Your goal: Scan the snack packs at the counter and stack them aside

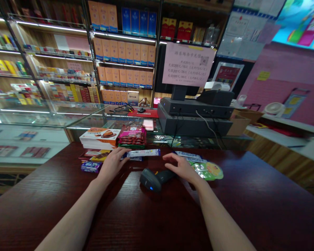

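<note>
My left hand (pixel 113 163) is at the left end of a long, slim white-and-blue packet (pixel 143 152), its fingers and thumb closed round that end. Another blue packet (pixel 136 159) lies partly beneath it. My right hand (pixel 181 166) hovers by the handle of a dark barcode scanner (pixel 151 180), fingers apart and slightly bent, holding nothing. The scanner lies on the brown table with a small blue light showing. Beyond the right hand are more slim blue-and-white packets (pixel 189 156) and a green snack pouch (pixel 208 170), partly covered by that hand.
Left of centre sit a white-and-orange box (pixel 101 137), a stack of pink-and-brown bags (pixel 132 135), a yellow-brown packet (pixel 101 155) and a purple packet (pixel 91 167). Behind the table stand a glass counter, a cash register (pixel 196 120) with a pink sign (pixel 187 64), and stocked shelves.
</note>
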The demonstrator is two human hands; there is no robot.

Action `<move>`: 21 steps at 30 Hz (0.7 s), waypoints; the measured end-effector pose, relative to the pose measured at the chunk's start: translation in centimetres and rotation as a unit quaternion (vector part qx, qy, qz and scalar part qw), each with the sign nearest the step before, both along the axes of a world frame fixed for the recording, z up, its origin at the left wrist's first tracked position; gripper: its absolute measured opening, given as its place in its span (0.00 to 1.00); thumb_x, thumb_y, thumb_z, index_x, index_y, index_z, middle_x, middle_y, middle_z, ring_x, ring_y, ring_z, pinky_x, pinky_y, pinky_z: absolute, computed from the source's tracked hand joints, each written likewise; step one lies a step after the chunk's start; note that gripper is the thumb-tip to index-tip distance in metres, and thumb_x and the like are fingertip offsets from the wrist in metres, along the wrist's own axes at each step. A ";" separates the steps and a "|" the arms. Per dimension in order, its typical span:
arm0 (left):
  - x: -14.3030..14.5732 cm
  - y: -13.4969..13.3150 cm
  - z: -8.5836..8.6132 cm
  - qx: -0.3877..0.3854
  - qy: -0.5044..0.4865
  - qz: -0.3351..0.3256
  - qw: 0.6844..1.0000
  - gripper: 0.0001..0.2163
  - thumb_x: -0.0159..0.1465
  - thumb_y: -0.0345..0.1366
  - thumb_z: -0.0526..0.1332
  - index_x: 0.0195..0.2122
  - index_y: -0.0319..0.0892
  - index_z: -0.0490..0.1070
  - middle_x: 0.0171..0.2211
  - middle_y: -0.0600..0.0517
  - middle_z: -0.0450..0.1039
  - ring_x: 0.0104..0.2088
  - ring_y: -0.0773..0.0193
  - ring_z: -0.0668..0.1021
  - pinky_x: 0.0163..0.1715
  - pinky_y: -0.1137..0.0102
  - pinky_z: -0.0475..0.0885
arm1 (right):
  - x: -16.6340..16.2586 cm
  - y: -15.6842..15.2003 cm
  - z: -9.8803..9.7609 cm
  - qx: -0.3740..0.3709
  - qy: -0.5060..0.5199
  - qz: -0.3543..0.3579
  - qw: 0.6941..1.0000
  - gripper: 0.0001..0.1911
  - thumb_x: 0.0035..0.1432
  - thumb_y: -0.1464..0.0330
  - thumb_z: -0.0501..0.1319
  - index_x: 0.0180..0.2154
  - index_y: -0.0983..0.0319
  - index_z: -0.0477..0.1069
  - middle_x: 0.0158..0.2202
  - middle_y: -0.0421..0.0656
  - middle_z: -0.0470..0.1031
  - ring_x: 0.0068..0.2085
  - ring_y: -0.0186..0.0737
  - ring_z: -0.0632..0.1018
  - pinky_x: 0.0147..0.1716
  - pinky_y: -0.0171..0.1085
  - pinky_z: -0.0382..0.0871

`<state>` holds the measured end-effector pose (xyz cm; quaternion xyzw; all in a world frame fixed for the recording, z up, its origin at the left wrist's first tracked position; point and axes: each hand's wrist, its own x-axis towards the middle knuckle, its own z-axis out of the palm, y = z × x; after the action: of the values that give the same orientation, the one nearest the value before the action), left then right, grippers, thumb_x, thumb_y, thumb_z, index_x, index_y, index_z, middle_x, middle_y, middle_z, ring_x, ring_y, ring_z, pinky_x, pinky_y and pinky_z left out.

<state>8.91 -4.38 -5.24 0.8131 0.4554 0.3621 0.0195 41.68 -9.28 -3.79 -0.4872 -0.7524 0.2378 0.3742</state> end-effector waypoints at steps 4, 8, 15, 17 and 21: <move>-0.4 0.3 -0.3 -0.018 0.001 -0.004 1.000 0.13 0.66 0.39 0.59 0.51 0.44 0.74 0.47 0.47 0.75 0.49 0.54 0.77 0.54 0.57 0.71 | 0.0 -0.8 0.9 -0.093 -0.047 0.055 0.993 0.22 0.55 0.61 0.68 0.51 0.56 0.74 0.53 0.42 0.78 0.54 0.47 0.76 0.58 0.47 0.65; -0.4 0.2 -0.4 -0.024 0.000 -0.006 1.000 0.14 0.66 0.40 0.58 0.51 0.45 0.73 0.48 0.47 0.75 0.50 0.54 0.77 0.54 0.58 0.72 | 0.0 -0.8 0.9 -0.151 -0.065 0.087 0.983 0.32 0.49 0.57 0.72 0.56 0.55 0.72 0.57 0.43 0.75 0.58 0.51 0.74 0.61 0.48 0.62; -0.5 0.1 -0.2 -0.034 0.002 -0.002 0.999 0.14 0.66 0.40 0.58 0.51 0.45 0.74 0.48 0.47 0.75 0.50 0.54 0.77 0.54 0.58 0.72 | -0.2 -0.8 1.0 -0.172 -0.116 0.104 0.973 0.37 0.46 0.55 0.73 0.58 0.54 0.72 0.60 0.45 0.72 0.64 0.57 0.67 0.67 0.56 0.49; -0.5 0.2 -0.2 -0.031 0.001 0.001 1.000 0.14 0.66 0.40 0.58 0.51 0.46 0.74 0.48 0.48 0.75 0.49 0.54 0.77 0.54 0.59 0.72 | -0.6 -1.0 1.1 -0.169 -0.142 0.124 0.967 0.36 0.45 0.55 0.73 0.58 0.54 0.72 0.62 0.45 0.70 0.67 0.57 0.62 0.69 0.59 0.35; -0.6 0.3 -0.4 -0.027 0.006 0.006 1.000 0.14 0.66 0.40 0.58 0.51 0.46 0.74 0.48 0.47 0.74 0.49 0.55 0.77 0.53 0.59 0.72 | -1.4 -1.2 0.7 -0.129 -0.169 0.155 0.965 0.34 0.46 0.60 0.72 0.56 0.51 0.72 0.59 0.42 0.74 0.65 0.55 0.66 0.67 0.64 0.26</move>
<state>8.29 -4.07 -5.66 0.8117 0.4702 0.3448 0.0358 40.26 -10.51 -3.11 -0.4417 -0.8338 0.3027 0.1342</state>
